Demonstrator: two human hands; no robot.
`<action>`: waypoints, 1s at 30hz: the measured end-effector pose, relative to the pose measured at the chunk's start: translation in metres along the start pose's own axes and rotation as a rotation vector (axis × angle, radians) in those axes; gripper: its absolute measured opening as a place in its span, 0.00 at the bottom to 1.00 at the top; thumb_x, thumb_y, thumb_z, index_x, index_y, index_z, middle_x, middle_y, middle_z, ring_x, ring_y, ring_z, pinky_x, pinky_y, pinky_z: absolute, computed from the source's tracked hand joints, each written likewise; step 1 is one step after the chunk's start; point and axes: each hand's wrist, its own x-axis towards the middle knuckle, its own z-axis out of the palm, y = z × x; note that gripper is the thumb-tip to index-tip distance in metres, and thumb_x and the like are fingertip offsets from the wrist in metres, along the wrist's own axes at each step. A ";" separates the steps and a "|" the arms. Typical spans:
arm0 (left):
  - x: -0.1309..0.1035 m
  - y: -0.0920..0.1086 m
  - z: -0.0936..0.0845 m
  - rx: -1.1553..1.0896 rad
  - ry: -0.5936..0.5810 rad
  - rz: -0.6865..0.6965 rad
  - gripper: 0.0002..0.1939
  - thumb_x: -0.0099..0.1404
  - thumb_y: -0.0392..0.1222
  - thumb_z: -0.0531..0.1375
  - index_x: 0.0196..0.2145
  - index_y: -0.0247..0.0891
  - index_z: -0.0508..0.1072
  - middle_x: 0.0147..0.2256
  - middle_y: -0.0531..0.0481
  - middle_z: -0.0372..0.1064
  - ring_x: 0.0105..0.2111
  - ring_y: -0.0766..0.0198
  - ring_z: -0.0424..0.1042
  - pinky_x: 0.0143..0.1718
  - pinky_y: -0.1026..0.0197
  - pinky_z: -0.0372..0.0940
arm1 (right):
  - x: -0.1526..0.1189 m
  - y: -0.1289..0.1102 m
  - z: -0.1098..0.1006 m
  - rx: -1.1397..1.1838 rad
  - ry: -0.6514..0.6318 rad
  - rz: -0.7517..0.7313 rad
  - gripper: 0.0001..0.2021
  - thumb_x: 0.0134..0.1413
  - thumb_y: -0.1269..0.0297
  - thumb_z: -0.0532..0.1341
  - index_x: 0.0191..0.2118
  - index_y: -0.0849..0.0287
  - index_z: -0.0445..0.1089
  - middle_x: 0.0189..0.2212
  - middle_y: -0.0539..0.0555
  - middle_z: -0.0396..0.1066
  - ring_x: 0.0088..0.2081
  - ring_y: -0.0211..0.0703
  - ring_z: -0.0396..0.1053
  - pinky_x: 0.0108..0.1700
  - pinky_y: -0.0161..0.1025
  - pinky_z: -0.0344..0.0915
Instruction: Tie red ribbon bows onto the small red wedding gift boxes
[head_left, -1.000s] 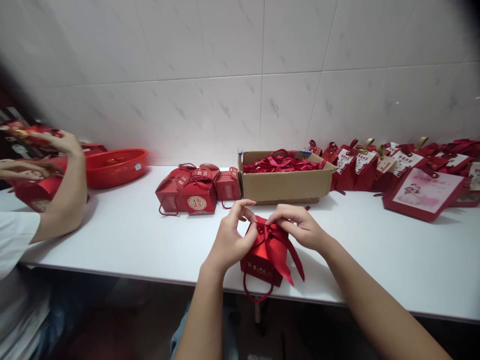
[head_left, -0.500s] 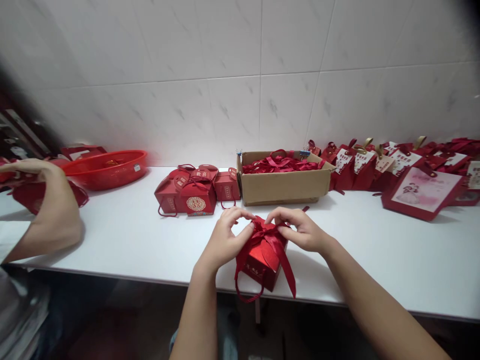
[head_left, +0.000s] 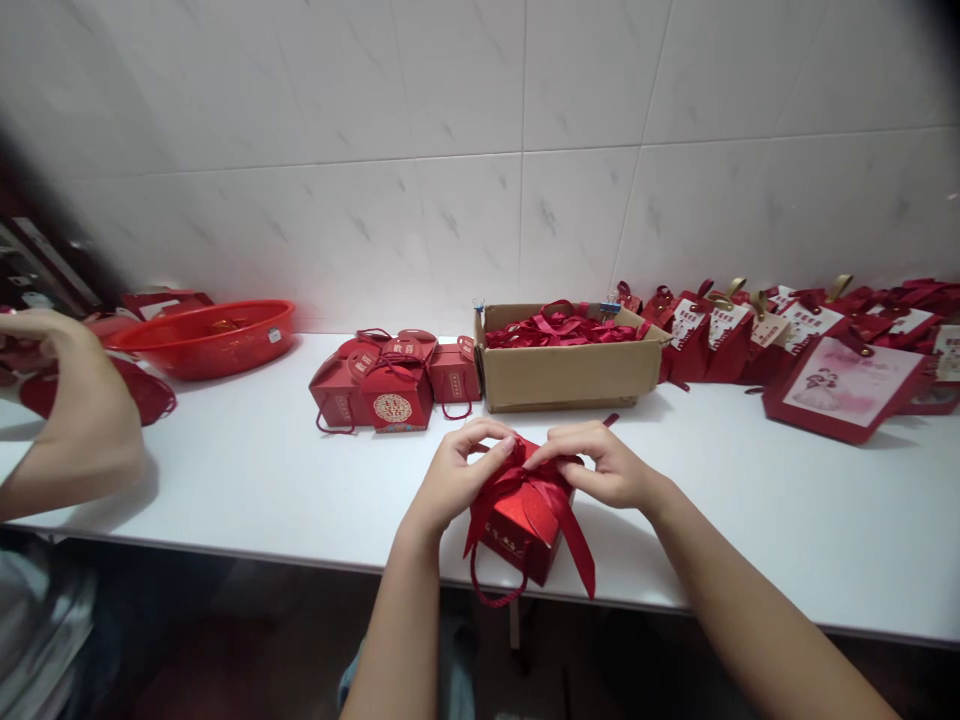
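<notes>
A small red gift box (head_left: pixel 517 535) stands at the front edge of the white table, its cord handle hanging over the edge. On its top lies a red satin ribbon (head_left: pixel 574 545) tied in a bow, one tail hanging down the near side. My left hand (head_left: pixel 465 470) is at the bow's left side, thumb and fingers curled together on the ribbon. From the right, my right hand (head_left: pixel 600 462) pinches the bow's other side, its index finger reaching toward the knot. The far side of the box is hidden behind my fingers.
A cardboard box (head_left: pixel 570 378) of red ribbons stands behind. Left of it are several red gift boxes (head_left: pixel 397 395) and a red plastic basin (head_left: pixel 225 345). Many red bags (head_left: pixel 844 385) line the right. A co-worker's arm (head_left: pixel 82 430) reaches in at far left.
My right index finger has moved left over the bow toward the knot. My left hand has shifted slightly. The co-worker's arm has drawn a little to the left.
</notes>
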 end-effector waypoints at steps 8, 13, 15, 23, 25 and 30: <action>0.002 -0.005 -0.001 -0.210 -0.023 -0.123 0.10 0.56 0.44 0.63 0.23 0.35 0.71 0.42 0.45 0.70 0.41 0.58 0.70 0.42 0.59 0.63 | -0.001 0.006 0.000 0.002 0.017 -0.003 0.17 0.48 0.80 0.51 0.37 0.61 0.75 0.23 0.50 0.69 0.24 0.34 0.61 0.27 0.31 0.58; 0.003 -0.007 -0.003 -0.271 -0.073 -0.134 0.10 0.57 0.43 0.61 0.23 0.35 0.69 0.44 0.45 0.68 0.42 0.57 0.69 0.42 0.59 0.63 | -0.001 0.009 0.001 0.014 0.024 -0.011 0.17 0.49 0.79 0.51 0.37 0.60 0.75 0.23 0.50 0.67 0.24 0.34 0.60 0.27 0.32 0.57; 0.003 -0.007 -0.003 -0.307 -0.100 -0.135 0.11 0.58 0.43 0.60 0.23 0.35 0.68 0.46 0.44 0.67 0.42 0.56 0.69 0.42 0.59 0.63 | -0.001 0.009 0.001 0.026 0.026 -0.003 0.16 0.50 0.79 0.51 0.37 0.61 0.75 0.23 0.50 0.67 0.24 0.34 0.60 0.27 0.32 0.57; -0.001 -0.006 -0.008 -0.168 -0.214 -0.068 0.10 0.61 0.45 0.59 0.27 0.37 0.71 0.51 0.43 0.65 0.48 0.54 0.67 0.46 0.58 0.62 | -0.001 0.010 0.000 0.052 0.043 0.001 0.16 0.49 0.78 0.51 0.36 0.62 0.75 0.25 0.51 0.70 0.25 0.35 0.63 0.28 0.32 0.59; 0.000 -0.008 -0.009 -0.206 -0.224 -0.057 0.07 0.59 0.42 0.60 0.27 0.37 0.70 0.53 0.44 0.64 0.49 0.53 0.67 0.46 0.57 0.62 | 0.000 0.011 0.000 0.047 0.047 0.001 0.16 0.48 0.78 0.51 0.37 0.62 0.75 0.25 0.51 0.71 0.25 0.36 0.63 0.28 0.32 0.59; 0.003 -0.010 -0.005 -0.252 -0.202 -0.082 0.07 0.57 0.42 0.62 0.26 0.37 0.67 0.55 0.43 0.62 0.47 0.52 0.68 0.44 0.57 0.64 | 0.000 0.013 0.001 0.053 0.045 -0.005 0.18 0.44 0.78 0.51 0.37 0.61 0.75 0.28 0.52 0.73 0.26 0.37 0.65 0.29 0.33 0.61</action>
